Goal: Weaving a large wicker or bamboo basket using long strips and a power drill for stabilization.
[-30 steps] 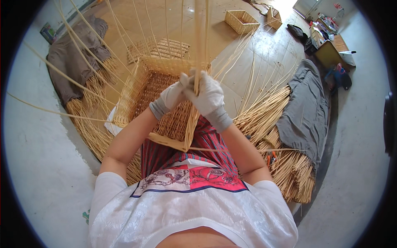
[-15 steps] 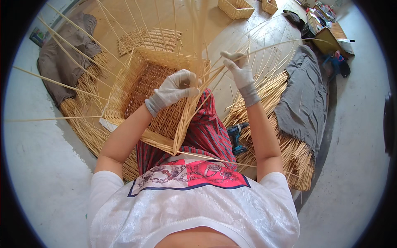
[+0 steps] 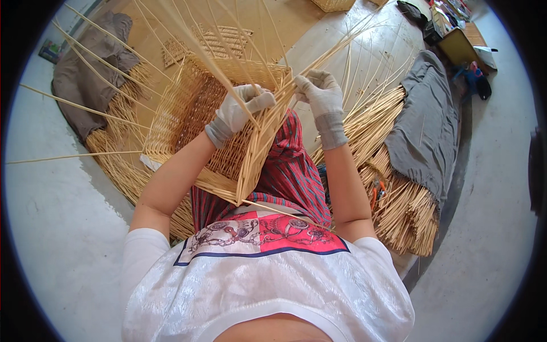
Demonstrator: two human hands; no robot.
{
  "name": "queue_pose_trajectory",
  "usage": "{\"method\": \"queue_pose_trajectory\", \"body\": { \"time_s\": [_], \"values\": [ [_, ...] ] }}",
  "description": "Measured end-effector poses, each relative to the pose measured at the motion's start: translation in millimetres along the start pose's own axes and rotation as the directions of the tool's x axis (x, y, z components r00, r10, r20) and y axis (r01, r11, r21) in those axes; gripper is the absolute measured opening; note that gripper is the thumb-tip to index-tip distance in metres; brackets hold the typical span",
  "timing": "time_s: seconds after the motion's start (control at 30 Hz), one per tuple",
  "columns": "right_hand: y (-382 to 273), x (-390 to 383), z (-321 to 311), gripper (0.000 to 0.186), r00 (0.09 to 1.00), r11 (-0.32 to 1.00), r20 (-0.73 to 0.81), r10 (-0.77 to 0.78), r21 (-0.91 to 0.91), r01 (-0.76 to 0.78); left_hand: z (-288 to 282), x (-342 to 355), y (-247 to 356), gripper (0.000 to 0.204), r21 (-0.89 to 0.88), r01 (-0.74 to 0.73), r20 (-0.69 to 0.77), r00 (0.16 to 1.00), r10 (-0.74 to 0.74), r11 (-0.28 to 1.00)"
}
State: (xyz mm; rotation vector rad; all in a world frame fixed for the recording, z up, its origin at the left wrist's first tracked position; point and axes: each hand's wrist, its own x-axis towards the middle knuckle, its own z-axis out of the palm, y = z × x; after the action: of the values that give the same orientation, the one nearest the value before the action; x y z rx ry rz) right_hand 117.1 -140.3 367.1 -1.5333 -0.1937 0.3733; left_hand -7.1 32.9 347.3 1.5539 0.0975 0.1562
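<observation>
A half-woven rectangular wicker basket (image 3: 161, 122) rests tilted on my lap, with long loose rods rising from its rim. My left hand (image 3: 236, 111), in a pale glove with a grey cuff, is closed at the basket's right-hand rim, its thumb and fingers around a thick upright rod (image 3: 214, 67). Just right of the rim, my right hand (image 3: 323, 97), gloved alike, pinches several wicker rods (image 3: 333, 52) that run from the rim toward the upper right. The fingertips of both hands partly hide where the rods cross.
Bundles of rods lie on both sides, the right bundle (image 3: 380, 122) under a grey cloth (image 3: 421, 131), the left under a brown-grey cloth (image 3: 85, 80). An orange-handled tool (image 3: 374, 194) lies on the right bundle. Woven panels (image 3: 225, 41) and another basket (image 3: 333, 4) are farther off.
My right hand has moved left and slightly down, closer to the rim. The thick upright rod now leans left across my left hand. My right forearm now covers most of the drill.
</observation>
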Motion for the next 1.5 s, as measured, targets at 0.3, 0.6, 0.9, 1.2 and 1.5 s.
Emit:
{"method": "queue_pose_trajectory", "body": {
  "time_s": [0.3, 0.6, 0.9, 1.2, 1.5],
  "values": [
    [21, 13, -10, 0.054, 0.990, 0.977, 0.008, 0.142, 0.162, -0.141, -9, 6, -7, 0.020, -0.015, -0.009, 0.090, 0.996, 0.010, 1.000],
    [-24, 1, -32, 0.030, 0.956, 0.990, 0.261, -0.136, 0.076, 0.120, -23, 10, -15, 0.042, -0.177, 0.023, 0.225, 0.974, 0.017, 0.984],
    [-25, 0, -16, 0.026, 0.974, 0.948, 0.122, -0.189, -0.235, 0.213, -21, 0, -14, 0.020, 0.112, -0.197, 0.197, 0.965, 0.173, 0.974],
    [-46, -12, -7, 0.043, 0.627, 0.661, 0.442, -0.641, -0.096, 0.744, -12, 0, -3, 0.018, 0.100, -0.222, 0.181, 0.962, 0.202, 0.970],
    [-75, 43, 29, 0.050, 0.408, 0.489, 0.614, -0.675, -0.041, 0.871, -11, -1, -6, 0.032, 0.391, -0.335, 0.135, 0.942, 0.307, 0.857]
  ]
}}
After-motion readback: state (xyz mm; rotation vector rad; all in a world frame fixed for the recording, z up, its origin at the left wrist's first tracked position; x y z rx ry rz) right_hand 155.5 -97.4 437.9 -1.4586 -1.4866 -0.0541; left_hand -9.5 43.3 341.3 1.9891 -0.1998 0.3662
